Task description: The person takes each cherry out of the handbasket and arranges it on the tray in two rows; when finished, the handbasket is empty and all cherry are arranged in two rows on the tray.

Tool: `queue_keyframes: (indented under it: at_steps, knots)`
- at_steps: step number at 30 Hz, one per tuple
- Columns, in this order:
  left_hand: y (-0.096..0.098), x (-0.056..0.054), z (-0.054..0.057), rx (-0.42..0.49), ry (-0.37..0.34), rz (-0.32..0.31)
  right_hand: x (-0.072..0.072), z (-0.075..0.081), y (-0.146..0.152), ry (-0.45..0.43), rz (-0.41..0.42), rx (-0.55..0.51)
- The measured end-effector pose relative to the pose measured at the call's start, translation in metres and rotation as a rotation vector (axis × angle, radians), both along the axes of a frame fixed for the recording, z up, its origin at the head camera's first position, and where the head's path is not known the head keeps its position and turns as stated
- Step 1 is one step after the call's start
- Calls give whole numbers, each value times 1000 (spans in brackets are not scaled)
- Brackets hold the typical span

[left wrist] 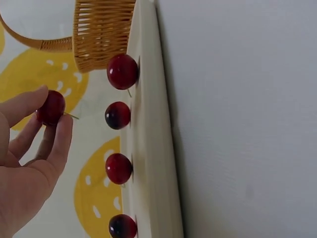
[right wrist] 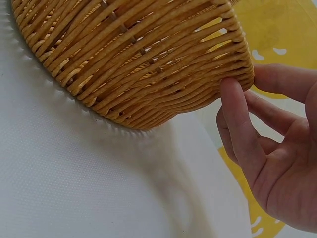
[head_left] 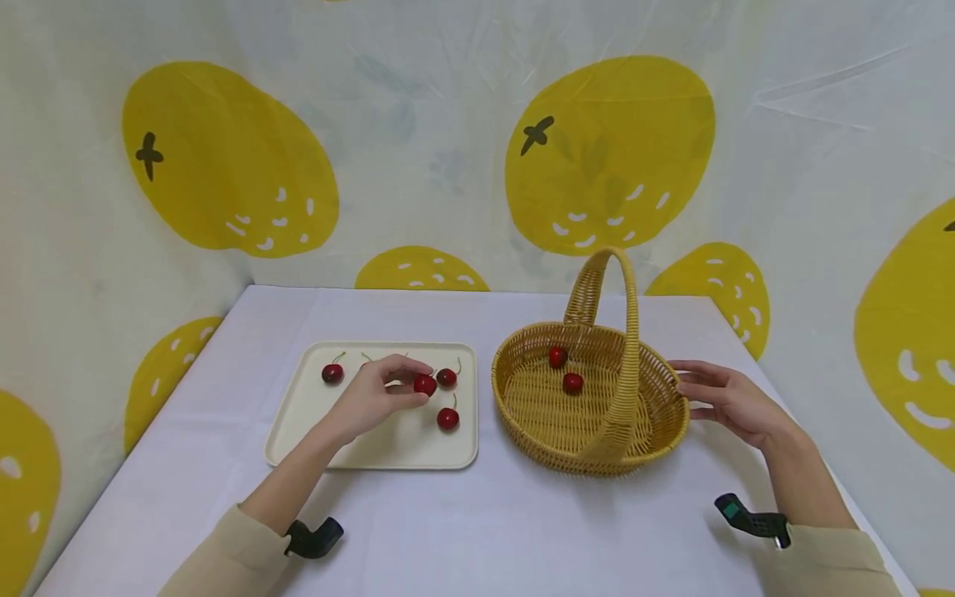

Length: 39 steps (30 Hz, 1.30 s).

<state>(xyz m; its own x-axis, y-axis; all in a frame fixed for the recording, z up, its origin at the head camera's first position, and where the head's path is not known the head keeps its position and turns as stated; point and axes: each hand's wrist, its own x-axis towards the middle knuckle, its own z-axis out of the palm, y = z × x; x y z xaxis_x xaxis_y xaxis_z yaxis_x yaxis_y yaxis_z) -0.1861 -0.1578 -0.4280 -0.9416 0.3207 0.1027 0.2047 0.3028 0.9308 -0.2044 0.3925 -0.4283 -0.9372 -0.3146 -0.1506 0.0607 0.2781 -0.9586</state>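
My left hand point(head_left: 376, 391) pinches a dark red cherry point(left wrist: 51, 107) between thumb and fingertips, raised above the cream tray point(head_left: 298, 431). A short green stem pokes out from that cherry. Other cherries lie on the tray, among them one at the left point(head_left: 332, 374) and two near its right side, one behind point(head_left: 446, 378) and one nearer me point(head_left: 448, 419). The hand partly hides what lies behind it. At the wicker basket point(head_left: 522, 423), my right hand point(head_left: 734, 406) holds the right rim with thumb and fingertips. Two cherries point(head_left: 572, 383) sit inside the basket.
The basket's tall arched handle point(head_left: 630, 348) rises over its middle. A white cloth point(head_left: 537, 531) covers the table. Behind and beside it hangs a pale curtain point(head_left: 425, 166) with large yellow fruit prints. The tray stands just left of the basket.
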Motion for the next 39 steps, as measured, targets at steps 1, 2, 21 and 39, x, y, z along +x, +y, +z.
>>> queue_keyframes:
  at_steps: [1,2,21,39]
  knots:
    - [-1,1,-1,5,-3,-5,0,0,0,-1,0,0]
    - [-2,1,-2,7,-2,-11,0,1,0,-2,0,0]
    - [-18,14,-13,-270,14,57,0,1,-2,-5,-7,-16]
    - [-25,7,-20,-366,-33,51,-1,1,-2,5,-9,-5]
